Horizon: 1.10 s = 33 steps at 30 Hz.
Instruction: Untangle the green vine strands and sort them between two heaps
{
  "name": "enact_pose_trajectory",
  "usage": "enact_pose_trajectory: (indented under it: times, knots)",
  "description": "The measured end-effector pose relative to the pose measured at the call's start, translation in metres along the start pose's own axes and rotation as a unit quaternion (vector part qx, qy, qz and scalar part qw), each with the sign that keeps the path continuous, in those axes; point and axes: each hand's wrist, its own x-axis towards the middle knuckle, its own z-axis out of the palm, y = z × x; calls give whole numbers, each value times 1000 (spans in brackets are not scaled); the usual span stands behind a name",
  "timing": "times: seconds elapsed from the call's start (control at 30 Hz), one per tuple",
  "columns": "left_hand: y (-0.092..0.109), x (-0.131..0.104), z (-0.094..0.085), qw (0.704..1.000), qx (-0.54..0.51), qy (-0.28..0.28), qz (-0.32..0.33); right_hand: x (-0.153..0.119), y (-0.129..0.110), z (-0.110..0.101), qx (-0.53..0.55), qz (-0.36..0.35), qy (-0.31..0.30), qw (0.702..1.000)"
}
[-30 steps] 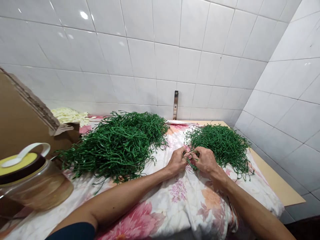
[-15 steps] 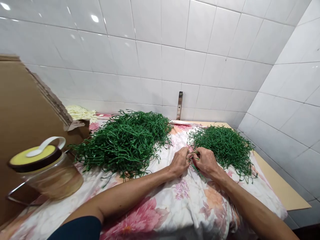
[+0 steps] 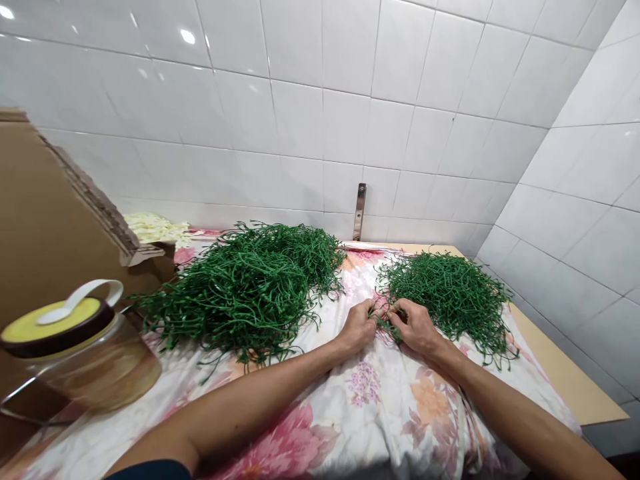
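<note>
Fingertips almost meeting here: the left hand [image 3: 359,327] pinches a few green strands [image 3: 392,328], and the right hand [image 3: 414,325] closes on them too, though the exact finger hold is hard to make out. They're low over the floral cloth [image 3: 345,407], between 2 tangled piles, the larger heap [image 3: 250,287] left, the smaller heap [image 3: 447,293] right. These look light, springy and prone to snagging; mid-stem, clear of the knobbed tips, seems the best pinch.
</note>
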Motion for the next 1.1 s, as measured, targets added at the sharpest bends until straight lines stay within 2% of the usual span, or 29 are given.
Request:
enact_pose_trajectory:
  times: [0.2,0.3,0.4,0.53,0.77,0.97,1.1]
  knots:
    - [-1,1,-2,999,-26,-47,10,-8,9,-6,33,-74,0,997]
    - [4,0,-2,997,-42,-64,2,-8,14,-9,53,-94,-5,994]
    - [11,-3,-2,997,-21,-65,-19,-10,17,-13,67,-106,-18,992]
    - [20,-4,-4,995,7,-93,-19,-12,19,-18,69,-114,-24,991]
    - [25,-7,1,994,0,-106,-29,-17,19,-26,94,-114,-37,988]
    - [22,-9,6,993,-37,-101,-37,-19,22,-28,96,-118,-38,988]
    - [26,-10,3,987,-104,-109,-61,-18,18,-29,129,-64,-10,990]
